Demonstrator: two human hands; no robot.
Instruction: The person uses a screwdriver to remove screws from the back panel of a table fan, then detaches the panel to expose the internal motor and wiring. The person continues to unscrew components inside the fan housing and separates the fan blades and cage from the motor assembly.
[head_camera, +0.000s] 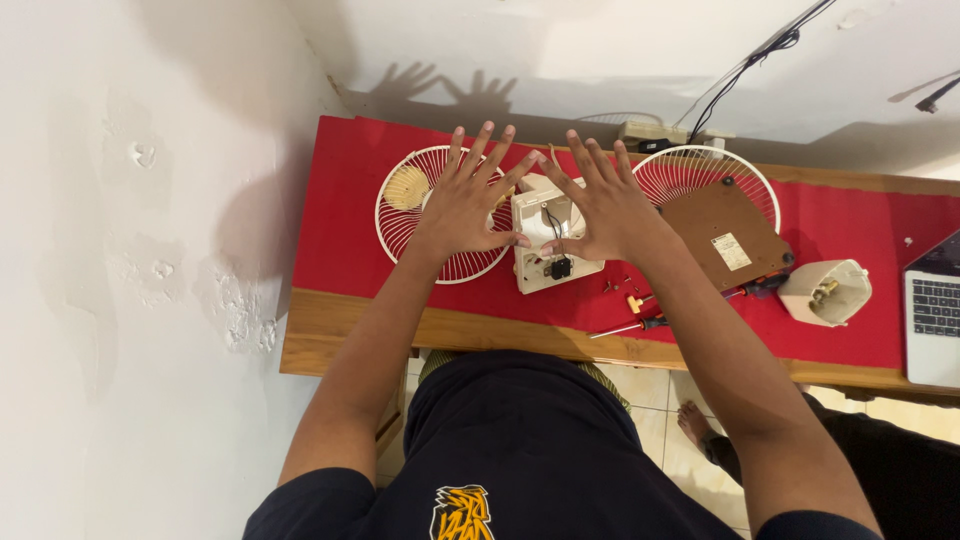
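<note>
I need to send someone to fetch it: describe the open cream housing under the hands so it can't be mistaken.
On the red-covered table against the wall, look between the two white wire fan grilles. The cream housing lies there, open side up, below the spread left hand and right hand. Unlike the cream cup-shaped part farther right, it shows black wiring inside.

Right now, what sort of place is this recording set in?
Probably a home repair bench: a wooden table against a peeling wall, with fan grilles, an opened fan housing and a screwdriver on red cloth.
</note>
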